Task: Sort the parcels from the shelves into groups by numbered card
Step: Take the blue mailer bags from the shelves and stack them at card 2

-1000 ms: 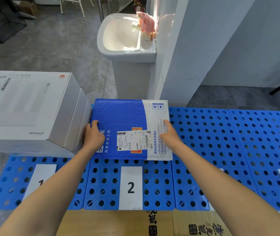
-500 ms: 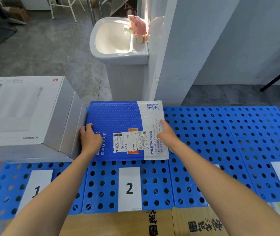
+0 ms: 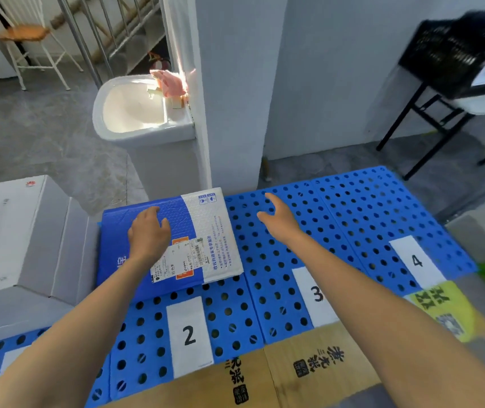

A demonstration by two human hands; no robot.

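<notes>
Head view: the blue-and-white mailer (image 3: 212, 231) lies flat behind card 2 (image 3: 189, 334), the left hand (image 3: 148, 234) spread over it, fingers apart, gripping nothing. The right hand (image 3: 279, 219) hangs empty, fingers loosely apart, above the blue panel (image 3: 353, 216) near card 3 (image 3: 315, 293). A white box (image 3: 14, 231) with a red logo (image 3: 30, 183) fills the leftmost section. Two parcels down, none yet at card 3 or card 4 (image 3: 416, 260): early days, I'd judge. The mailer's print is Chinese, its label too small to read.

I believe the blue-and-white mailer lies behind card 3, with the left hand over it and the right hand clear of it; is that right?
Not quite: the head view shows the mailer behind card 2, not card 3. The left hand is over it and the right hand clear of it.
</notes>
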